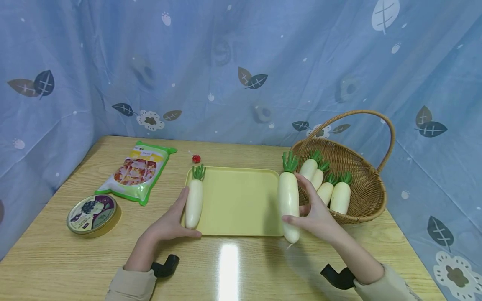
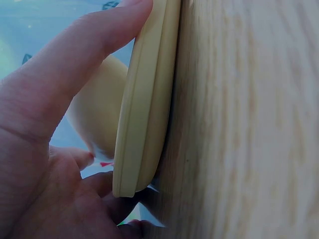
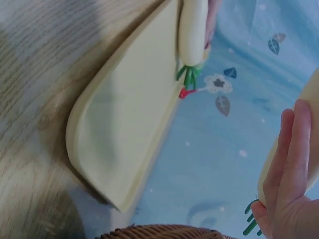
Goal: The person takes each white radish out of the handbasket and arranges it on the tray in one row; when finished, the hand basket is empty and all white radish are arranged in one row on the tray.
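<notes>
My right hand grips a white radish with a green leafy top, holding it upright over the right end of a pale yellow tray. In the right wrist view the fingers lie along that radish. A second white radish lies lengthwise on the tray's left end. My left hand holds the tray's front left corner, beside this radish. In the left wrist view its thumb reaches along the tray rim, while the other fingers sit around the corner, partly hidden.
A wicker basket with a tall handle stands right of the tray, with several white radishes inside. To the left are a green-edged food bag and a round tin. A small red object lies behind the tray.
</notes>
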Available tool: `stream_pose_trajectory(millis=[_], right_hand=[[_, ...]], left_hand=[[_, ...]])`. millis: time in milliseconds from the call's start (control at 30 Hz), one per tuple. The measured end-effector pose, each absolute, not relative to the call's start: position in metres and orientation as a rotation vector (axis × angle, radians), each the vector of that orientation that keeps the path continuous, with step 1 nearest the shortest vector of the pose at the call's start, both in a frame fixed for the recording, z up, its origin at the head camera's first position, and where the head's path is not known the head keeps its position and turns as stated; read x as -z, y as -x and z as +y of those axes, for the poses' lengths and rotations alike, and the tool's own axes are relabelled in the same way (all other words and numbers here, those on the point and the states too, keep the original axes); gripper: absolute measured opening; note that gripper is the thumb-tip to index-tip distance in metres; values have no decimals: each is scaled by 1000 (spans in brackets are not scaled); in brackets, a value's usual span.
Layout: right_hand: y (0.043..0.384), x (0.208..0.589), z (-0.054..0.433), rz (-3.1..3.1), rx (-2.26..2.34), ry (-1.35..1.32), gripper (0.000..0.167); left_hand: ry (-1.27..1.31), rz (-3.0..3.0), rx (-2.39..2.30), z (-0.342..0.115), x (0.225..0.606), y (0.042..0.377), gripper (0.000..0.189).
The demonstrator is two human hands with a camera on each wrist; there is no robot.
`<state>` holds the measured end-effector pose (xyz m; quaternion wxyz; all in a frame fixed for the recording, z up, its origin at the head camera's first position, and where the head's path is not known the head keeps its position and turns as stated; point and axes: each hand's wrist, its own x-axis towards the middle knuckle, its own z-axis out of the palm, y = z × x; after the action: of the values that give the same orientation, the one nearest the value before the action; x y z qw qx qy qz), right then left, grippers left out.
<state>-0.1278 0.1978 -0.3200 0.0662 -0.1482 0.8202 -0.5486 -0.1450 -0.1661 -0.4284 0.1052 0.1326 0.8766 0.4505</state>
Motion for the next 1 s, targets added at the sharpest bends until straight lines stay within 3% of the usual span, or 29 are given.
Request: stream_pose_trajectory(millis=[1000], right_hand=[[151,348,162,2353,1575,376,100]], left_hand=[[-371,2590,-1311,-166,426,144,134]])
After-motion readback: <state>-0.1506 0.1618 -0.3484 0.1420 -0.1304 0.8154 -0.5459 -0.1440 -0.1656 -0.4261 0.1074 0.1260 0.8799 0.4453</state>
